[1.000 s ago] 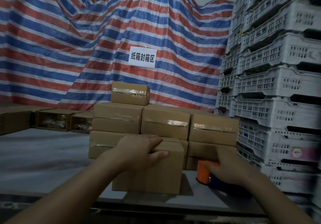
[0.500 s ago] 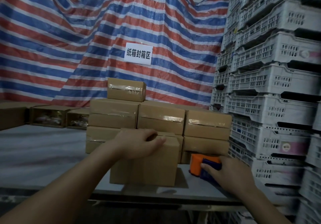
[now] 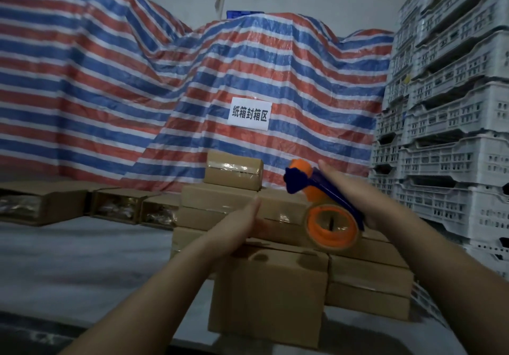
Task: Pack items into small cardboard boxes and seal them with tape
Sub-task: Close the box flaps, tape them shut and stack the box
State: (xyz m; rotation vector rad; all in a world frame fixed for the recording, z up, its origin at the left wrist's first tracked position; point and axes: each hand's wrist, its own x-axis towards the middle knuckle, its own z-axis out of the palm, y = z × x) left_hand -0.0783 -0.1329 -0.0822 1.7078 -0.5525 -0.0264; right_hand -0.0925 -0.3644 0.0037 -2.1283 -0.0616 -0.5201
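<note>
A plain cardboard box (image 3: 270, 297) stands on the table near the front edge, its top flaps shut and bare of tape. My right hand (image 3: 366, 200) holds an orange and blue tape dispenser (image 3: 325, 208) in the air above the box, the tape roll facing me. My left hand (image 3: 242, 225) hovers just above the box's top left, fingers straight, holding nothing. Behind the box is a stack of taped boxes (image 3: 234, 173), one box sitting on top.
Open boxes with contents (image 3: 121, 208) line the table's back left. White plastic crates (image 3: 451, 134) tower at the right. A striped tarp (image 3: 110, 93) with a white sign (image 3: 249, 113) hangs behind. The grey table (image 3: 82, 258) stretches left.
My right hand has lifted the tape dispenser off the table to above the box. My left hand has come off the box top and straightened. The view has tilted upward.
</note>
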